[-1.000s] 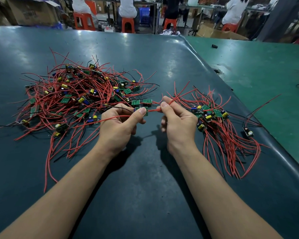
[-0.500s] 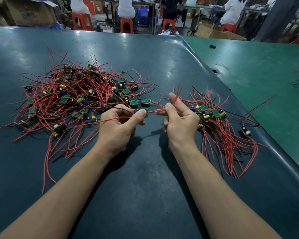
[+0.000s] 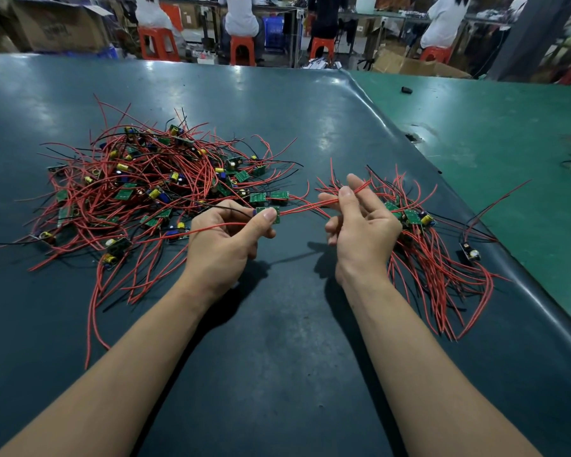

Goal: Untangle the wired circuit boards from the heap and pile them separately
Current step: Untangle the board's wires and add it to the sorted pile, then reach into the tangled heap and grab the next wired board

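Circuit board: pinched in my left hand. Right hand has slid outward, pinching red wires, now nearly freed.

I'm looking into an electronics assembly workshop: long work tables under dark green mats, a heap of wired circuit boards, people seated on orange plastic stools at benches behind, cardboard boxes stacked around.

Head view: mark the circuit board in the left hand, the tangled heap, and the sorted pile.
circuit board (image 3: 268, 214), head view, green face beside the thumb.
tangled heap (image 3: 145, 189), head view, middle of the wire mass.
sorted pile (image 3: 435, 258), head view, red wires right of the right hand.
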Demonstrator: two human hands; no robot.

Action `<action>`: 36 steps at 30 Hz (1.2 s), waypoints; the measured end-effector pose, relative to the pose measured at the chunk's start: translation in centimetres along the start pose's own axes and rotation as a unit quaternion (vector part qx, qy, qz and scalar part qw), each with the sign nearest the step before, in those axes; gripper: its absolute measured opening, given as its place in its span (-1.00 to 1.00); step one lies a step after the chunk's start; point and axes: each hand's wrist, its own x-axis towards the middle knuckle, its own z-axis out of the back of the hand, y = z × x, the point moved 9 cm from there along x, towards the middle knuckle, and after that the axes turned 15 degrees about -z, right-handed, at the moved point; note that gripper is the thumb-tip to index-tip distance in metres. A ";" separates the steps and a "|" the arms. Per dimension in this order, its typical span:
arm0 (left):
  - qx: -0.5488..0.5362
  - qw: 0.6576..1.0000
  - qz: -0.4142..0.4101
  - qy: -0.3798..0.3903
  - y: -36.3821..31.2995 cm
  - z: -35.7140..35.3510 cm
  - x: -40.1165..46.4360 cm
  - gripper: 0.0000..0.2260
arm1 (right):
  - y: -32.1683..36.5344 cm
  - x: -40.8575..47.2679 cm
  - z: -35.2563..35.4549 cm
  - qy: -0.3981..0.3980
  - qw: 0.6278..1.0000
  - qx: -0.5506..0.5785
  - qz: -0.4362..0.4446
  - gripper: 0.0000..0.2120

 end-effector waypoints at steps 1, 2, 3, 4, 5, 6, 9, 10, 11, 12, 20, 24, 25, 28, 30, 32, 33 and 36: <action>0.000 1.000 0.000 0.001 0.0 0.0 0.0 -0.79 | 0.2 0.0 0.2 -0.012 1.000 -0.016 0.012 -0.85; -0.001 1.000 0.000 0.004 0.0 -0.1 0.0 -0.80 | 0.2 0.0 0.3 -0.026 0.999 -0.032 0.021 -0.84; -0.001 1.000 0.001 0.007 0.0 -0.2 -0.1 -0.80 | 0.3 0.0 0.4 -0.038 0.998 -0.044 0.028 -0.83; 0.000 1.000 0.002 0.009 0.0 -0.2 -0.1 -0.81 | 0.3 0.0 0.5 -0.045 0.997 -0.047 0.032 -0.83; -0.001 1.000 0.004 0.007 0.0 -0.2 0.0 -0.81 | 0.5 0.0 0.6 -0.046 0.998 -0.039 0.035 -0.85; -0.004 1.000 0.006 0.001 0.0 0.0 0.0 -0.82 | 0.6 0.1 0.6 -0.042 0.998 -0.023 0.036 -0.88; -0.028 1.000 0.011 -0.007 0.0 0.1 0.1 -0.84 | 0.9 0.4 1.0 -0.032 0.999 0.021 0.020 -0.86; -0.036 0.999 0.009 -0.002 -0.1 0.0 0.0 -0.84 | 0.8 0.5 1.1 -0.033 0.999 0.031 0.011 -0.85; -0.043 0.999 0.007 0.001 -0.2 -0.1 0.0 -0.84 | 0.6 0.5 1.1 -0.034 0.999 0.043 -0.002 -0.84; -0.050 0.999 0.004 0.000 -0.2 -0.2 0.0 -0.84 | 0.4 0.6 1.2 -0.033 0.997 0.063 -0.018 -0.83; -0.146 0.988 0.005 -0.051 -0.3 0.7 0.8 -0.80 | -3.5 -1.2 -2.5 0.126 0.970 0.029 -0.206 -0.81; -0.162 0.985 0.060 -0.029 0.4 0.3 0.6 -0.83 | -4.0 -4.5 -6.8 0.344 0.919 -0.108 -0.158 -0.71; -0.162 0.983 0.087 -0.015 0.8 0.0 0.4 -0.83 | -3.5 -4.5 -6.8 0.342 0.924 -0.118 -0.122 -0.73; -0.138 0.985 0.107 0.010 0.8 -0.5 0.1 -0.81 | -2.0 -4.3 -6.0 0.273 0.952 -0.137 -0.027 -0.81; -0.130 0.989 0.077 -0.001 0.3 -0.5 0.5 -0.82 | -1.5 -4.2 -5.4 0.232 0.966 -0.115 -0.011 -0.84; -0.135 0.989 0.050 -0.034 -0.1 0.3 0.8 -0.82 | -1.3 -4.3 -4.9 0.207 0.973 -0.103 -0.001 -0.87; -0.137 0.988 0.043 -0.051 -0.1 0.8 1.0 -0.80 | -1.2 -4.5 -4.7 0.203 0.974 -0.105 0.008 -0.88; -0.142 0.986 0.042 -0.082 0.2 1.6 1.1 -0.72 | -0.8 -5.0 -4.0 0.172 0.977 -0.122 0.035 -0.86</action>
